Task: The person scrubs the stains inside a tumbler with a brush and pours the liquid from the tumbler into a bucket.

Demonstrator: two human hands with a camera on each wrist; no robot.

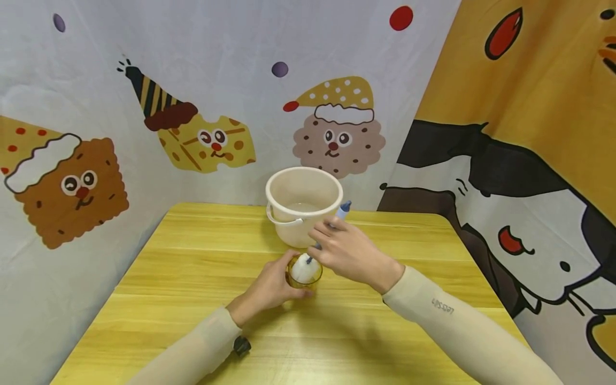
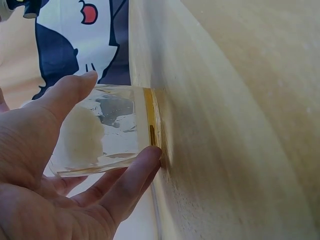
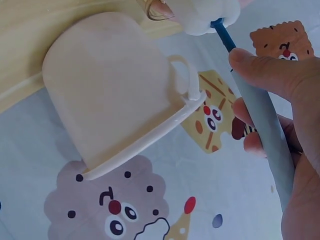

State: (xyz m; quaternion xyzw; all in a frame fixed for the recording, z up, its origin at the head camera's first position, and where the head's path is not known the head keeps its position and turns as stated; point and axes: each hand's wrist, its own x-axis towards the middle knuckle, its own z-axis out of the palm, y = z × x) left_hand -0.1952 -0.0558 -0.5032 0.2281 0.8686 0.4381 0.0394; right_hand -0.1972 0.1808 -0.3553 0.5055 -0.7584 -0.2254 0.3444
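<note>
Drinking glass (image 2: 119,125), amber-tinted: before the bucket, base close to the desk (image 1: 192,283), contact unclear. Left hand (image 1: 273,282): grasping the glass round its side. Brush (image 1: 304,270), white sponge head, blue handle: head within the glass, handle gripped by right hand (image 1: 351,250). Bucket (image 1: 291,234), cream: standing on the desk.

Worktop (image 1: 159,267): passage left on 2 sides of bucket (image 1: 291,235) | bucket mouth: uncovered from above | beyond glass (image 1: 314,283): blocked by bucket | glass mouth: mostly filled by brush head (image 1: 304,271) | glass, left: barred by left hand (image 1: 271,283) | above right: obstructed by right hand (image 1: 351,250), brush handle (image 3: 267,130)
</note>
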